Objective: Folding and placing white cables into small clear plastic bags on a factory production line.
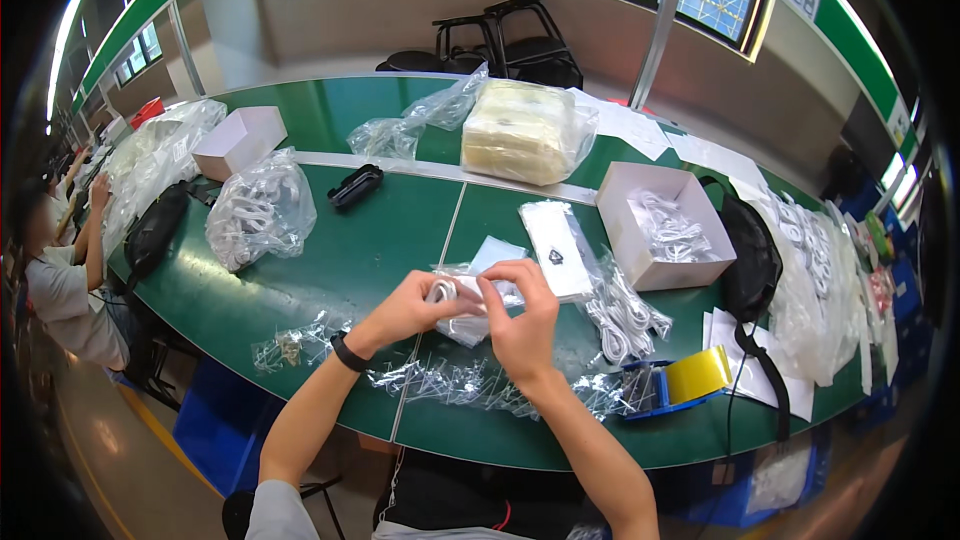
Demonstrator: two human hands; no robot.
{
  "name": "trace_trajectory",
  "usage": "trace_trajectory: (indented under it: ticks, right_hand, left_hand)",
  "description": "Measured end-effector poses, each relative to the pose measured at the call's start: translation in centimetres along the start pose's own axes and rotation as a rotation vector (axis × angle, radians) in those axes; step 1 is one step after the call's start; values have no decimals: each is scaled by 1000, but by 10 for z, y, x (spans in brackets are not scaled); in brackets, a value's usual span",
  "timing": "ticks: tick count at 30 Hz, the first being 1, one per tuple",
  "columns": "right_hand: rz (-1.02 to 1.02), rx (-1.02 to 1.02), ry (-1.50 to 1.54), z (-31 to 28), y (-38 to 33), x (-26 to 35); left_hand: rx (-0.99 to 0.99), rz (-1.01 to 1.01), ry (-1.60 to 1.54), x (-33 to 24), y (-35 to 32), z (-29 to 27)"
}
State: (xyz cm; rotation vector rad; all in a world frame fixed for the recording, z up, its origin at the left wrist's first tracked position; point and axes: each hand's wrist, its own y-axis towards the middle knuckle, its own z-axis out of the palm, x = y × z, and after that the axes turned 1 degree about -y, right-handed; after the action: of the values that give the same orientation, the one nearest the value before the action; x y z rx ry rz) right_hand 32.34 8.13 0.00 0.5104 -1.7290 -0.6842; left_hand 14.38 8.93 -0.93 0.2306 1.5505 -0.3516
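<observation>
Above the green tabletop [395, 230], inboard of its near edge, the left hand [412, 304] grips a coiled white cable [441, 290], likely light, flexible, best held mid-coil; the right hand's [524, 315] grip cannot be told.

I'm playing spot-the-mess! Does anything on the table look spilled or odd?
Yes: thin shiny strips lie strewn across the near side of the green table. They look messy because they point every which way, unlike the bundled white cables.

This is looking like a workshop: people [72, 298] are working along a long green table [400, 230], and a box [685, 276] is holding many white cords [670, 228].
</observation>
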Motion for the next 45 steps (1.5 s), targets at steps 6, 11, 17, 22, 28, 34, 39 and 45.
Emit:
trace_trajectory:
  ticks: [6,11,17,22,28,34,39,45]
  right_hand:
    - [76,-178,62,-15,12,7]
    - [275,-236,251,-19,17,8]
    - [457,-211,453,-19,13,-4]
    - [485,-158,553,-12,7,-10]
    - [617,-135,735,-8,6,-6]
    - [671,-196,713,-17,10,-10]
    - [742,-205,691,-14,9,-14]
    - [736,-273,721,-16,12,-16]
  left_hand:
    - [103,84,347,10,2,9]
    - [-41,155,316,8,0,11]
    - [-176,342,59,-11,-7,11]
    - [-197,344,92,-11,-5,17]
    - [-391,421,182,-8,-5,10]
    - [-263,332,-366,-43,-39,-37]
    - [-267,309,-773,-40,-58,-74]
    - [-484,322,-376,-35,-83,-64]
